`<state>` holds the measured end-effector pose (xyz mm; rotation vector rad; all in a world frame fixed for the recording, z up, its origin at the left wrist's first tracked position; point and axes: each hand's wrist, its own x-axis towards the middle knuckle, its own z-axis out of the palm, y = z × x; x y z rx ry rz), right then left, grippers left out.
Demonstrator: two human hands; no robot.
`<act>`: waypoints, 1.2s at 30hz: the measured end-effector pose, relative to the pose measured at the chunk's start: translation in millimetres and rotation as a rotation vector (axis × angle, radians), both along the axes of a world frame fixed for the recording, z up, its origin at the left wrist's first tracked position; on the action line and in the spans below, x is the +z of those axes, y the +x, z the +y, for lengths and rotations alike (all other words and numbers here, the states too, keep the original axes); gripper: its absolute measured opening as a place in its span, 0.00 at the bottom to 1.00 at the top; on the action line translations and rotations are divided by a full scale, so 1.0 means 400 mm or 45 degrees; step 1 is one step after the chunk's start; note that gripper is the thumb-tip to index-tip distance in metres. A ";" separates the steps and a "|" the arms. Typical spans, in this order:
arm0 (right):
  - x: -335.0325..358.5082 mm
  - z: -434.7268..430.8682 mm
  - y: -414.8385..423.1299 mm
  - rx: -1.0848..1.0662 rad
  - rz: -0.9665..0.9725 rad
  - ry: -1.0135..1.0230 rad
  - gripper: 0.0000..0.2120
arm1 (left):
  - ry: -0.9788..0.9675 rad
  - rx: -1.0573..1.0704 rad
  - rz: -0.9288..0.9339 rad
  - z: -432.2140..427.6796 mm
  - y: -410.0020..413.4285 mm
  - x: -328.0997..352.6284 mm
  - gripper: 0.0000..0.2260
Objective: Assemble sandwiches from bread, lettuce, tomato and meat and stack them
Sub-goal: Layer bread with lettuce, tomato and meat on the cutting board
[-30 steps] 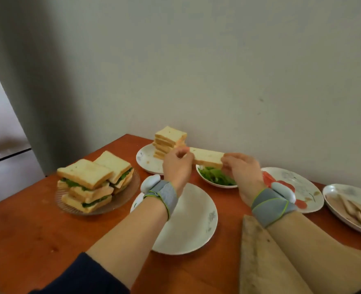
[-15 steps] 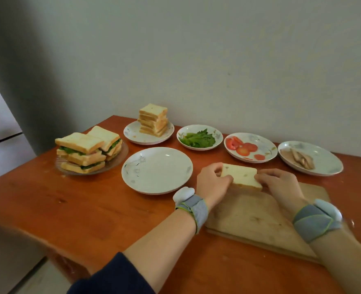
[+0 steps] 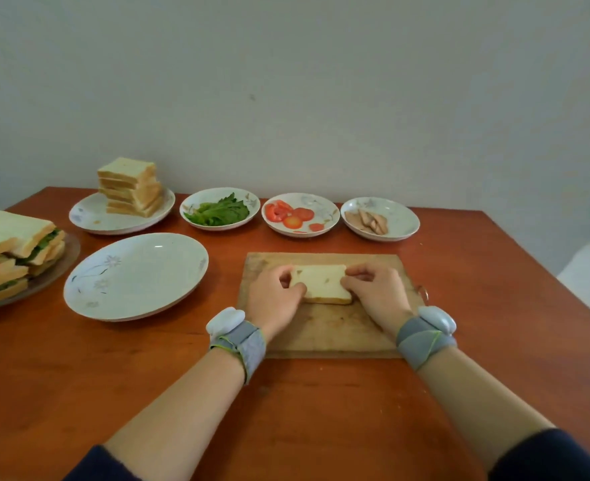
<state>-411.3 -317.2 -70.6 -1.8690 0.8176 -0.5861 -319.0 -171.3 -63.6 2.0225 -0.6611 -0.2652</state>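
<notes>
One slice of white bread (image 3: pixel 321 283) lies flat on the wooden cutting board (image 3: pixel 324 333). My left hand (image 3: pixel 275 298) pinches its left edge and my right hand (image 3: pixel 373 295) pinches its right edge. Along the back stand a stack of bread slices (image 3: pixel 130 186) on a plate, a dish of lettuce (image 3: pixel 219 211), a dish of tomato slices (image 3: pixel 291 216) and a dish of meat strips (image 3: pixel 368 221). Finished sandwiches (image 3: pixel 9 251) are stacked on a glass plate at the far left.
A large white plate (image 3: pixel 137 276) with nothing on it sits left of the board. The red-brown wooden table (image 3: pixel 78 376) meets a pale wall behind the dishes. The table's right edge drops off near the frame's right side.
Both hands have carried the slice from over the back dishes down to the cutting board, where it now lies flat. The view has shifted right and downward.
</notes>
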 end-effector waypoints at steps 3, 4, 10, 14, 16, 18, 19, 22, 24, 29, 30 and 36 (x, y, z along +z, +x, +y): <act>-0.007 0.004 -0.001 -0.009 -0.001 -0.041 0.08 | 0.022 0.036 -0.037 -0.002 0.004 -0.009 0.17; -0.008 0.005 0.000 -0.009 0.012 -0.048 0.09 | 0.032 0.035 -0.048 -0.001 0.004 -0.008 0.18; -0.006 -0.007 0.009 0.013 0.073 -0.047 0.09 | 0.127 -0.047 -0.077 -0.014 0.020 0.001 0.21; 0.013 -0.053 0.023 0.079 0.124 0.050 0.07 | 0.342 -0.089 -0.318 -0.053 0.059 0.041 0.22; 0.040 -0.091 0.032 0.078 0.117 0.012 0.06 | 0.365 -0.115 -0.413 -0.092 0.078 0.064 0.22; 0.071 -0.144 0.045 0.040 0.116 -0.109 0.06 | 0.324 -0.175 -0.441 -0.147 0.096 0.078 0.21; 0.085 -0.175 0.053 0.010 0.121 -0.181 0.06 | 0.305 -0.210 -0.456 -0.178 0.107 0.081 0.20; 0.098 -0.266 0.074 -0.090 0.149 -0.370 0.05 | 0.315 -0.257 -0.516 -0.272 0.141 0.070 0.16; 0.085 -0.324 0.089 -0.128 0.185 -0.450 0.06 | 0.347 -0.245 -0.608 -0.335 0.164 0.054 0.14; 0.055 -0.427 0.142 -0.139 0.314 -0.571 0.08 | 0.409 -0.223 -0.734 -0.457 0.207 0.027 0.12; 0.052 -0.445 0.159 -0.132 0.342 -0.589 0.08 | 0.420 -0.227 -0.733 -0.481 0.215 0.021 0.12; 0.045 -0.490 0.242 -0.155 0.468 -0.592 0.10 | 0.537 -0.222 -0.633 -0.569 0.251 0.005 0.12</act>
